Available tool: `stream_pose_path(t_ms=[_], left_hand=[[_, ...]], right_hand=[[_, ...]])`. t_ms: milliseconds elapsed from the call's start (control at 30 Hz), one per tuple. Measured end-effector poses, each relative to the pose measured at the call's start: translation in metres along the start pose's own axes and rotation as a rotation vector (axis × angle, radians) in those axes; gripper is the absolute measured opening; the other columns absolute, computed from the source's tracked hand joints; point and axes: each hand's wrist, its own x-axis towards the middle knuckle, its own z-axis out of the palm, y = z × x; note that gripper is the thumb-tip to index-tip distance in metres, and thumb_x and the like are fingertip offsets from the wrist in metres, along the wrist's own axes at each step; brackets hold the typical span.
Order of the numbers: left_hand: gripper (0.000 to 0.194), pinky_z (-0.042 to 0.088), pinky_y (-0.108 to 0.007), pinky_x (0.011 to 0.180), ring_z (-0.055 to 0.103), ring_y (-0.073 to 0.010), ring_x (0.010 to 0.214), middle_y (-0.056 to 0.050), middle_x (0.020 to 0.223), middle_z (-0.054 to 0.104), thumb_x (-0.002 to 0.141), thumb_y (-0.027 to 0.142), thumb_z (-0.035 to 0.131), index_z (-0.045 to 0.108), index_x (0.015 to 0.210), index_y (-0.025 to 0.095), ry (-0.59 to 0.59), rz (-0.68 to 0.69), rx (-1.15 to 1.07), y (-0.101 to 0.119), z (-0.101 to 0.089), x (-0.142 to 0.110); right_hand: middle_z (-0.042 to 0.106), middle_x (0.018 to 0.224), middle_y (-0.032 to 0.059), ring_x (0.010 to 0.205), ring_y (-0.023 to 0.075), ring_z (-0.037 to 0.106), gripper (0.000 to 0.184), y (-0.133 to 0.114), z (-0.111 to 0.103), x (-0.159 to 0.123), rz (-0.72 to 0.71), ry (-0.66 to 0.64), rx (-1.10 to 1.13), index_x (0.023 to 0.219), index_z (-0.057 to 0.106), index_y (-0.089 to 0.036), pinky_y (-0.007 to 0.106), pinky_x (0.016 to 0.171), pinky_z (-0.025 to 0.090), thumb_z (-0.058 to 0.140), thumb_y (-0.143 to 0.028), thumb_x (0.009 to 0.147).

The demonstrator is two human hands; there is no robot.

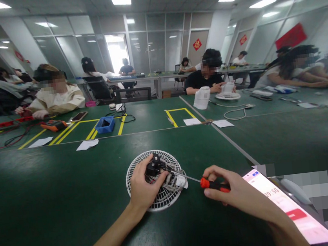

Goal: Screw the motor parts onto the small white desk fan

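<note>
A round white slatted grille (130, 170) lies on the green table, with a black motor unit (154, 164) and bundled grey wires on top of it. My left hand (144, 184) is closed around the motor unit, thumb on the near side and fingers on the far side. In my right hand (227, 185) is a screwdriver (214, 184) with a red and black handle, held by the fingertips. Its long metal shaft points left, and the tip reaches the motor unit; the exact contact spot is too small to make out.
To the right lies a lit phone (274, 197). Across the table are a blue bin (105, 124), paper slips (87, 144), an orange multimeter (53, 125), yellow tape outlines and a white housing (202, 97) with a cable. Several other people sit at the tables beyond.
</note>
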Motion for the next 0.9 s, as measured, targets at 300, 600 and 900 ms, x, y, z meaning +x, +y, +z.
stream_pose_path(t_ms=[300,600,900], left_hand=[[0.058,0.057,-0.049,0.103,0.069,-0.0274,0.114,-0.011,0.125,0.071,0.082,0.044,0.078,0.06,0.133,0.022,0.003,0.006,0.001,0.0003,-0.0004,-0.0001],[0.058,0.056,-0.049,0.103,0.068,-0.0271,0.114,-0.01,0.125,0.071,0.082,0.044,0.078,0.06,0.132,0.022,0.004,0.01,0.0,0.0014,-0.0004,0.0003],[0.058,0.056,-0.048,0.103,0.068,-0.0265,0.115,-0.01,0.125,0.071,0.083,0.045,0.078,0.06,0.133,0.022,0.004,0.005,-0.001,0.0018,-0.0012,0.0003]], right_hand=[[0.069,0.081,0.0036,0.073,0.0187,0.064,0.032,-0.0009,-0.0038,-0.0019,0.02,-0.018,0.068,0.089,0.07,-0.019,0.028,0.061,0.052,0.069,-0.051,0.086],[0.065,0.072,0.0015,0.06,0.0144,0.06,0.051,0.0065,-0.0021,0.0005,-0.002,-0.082,0.083,0.079,0.067,-0.018,0.028,0.058,0.048,0.051,-0.063,0.097],[0.066,0.082,0.0004,0.059,0.0131,0.058,0.035,-0.0026,-0.0031,-0.0058,-0.019,-0.103,0.11,0.097,0.064,-0.022,0.025,0.051,0.044,0.063,-0.056,0.091]])
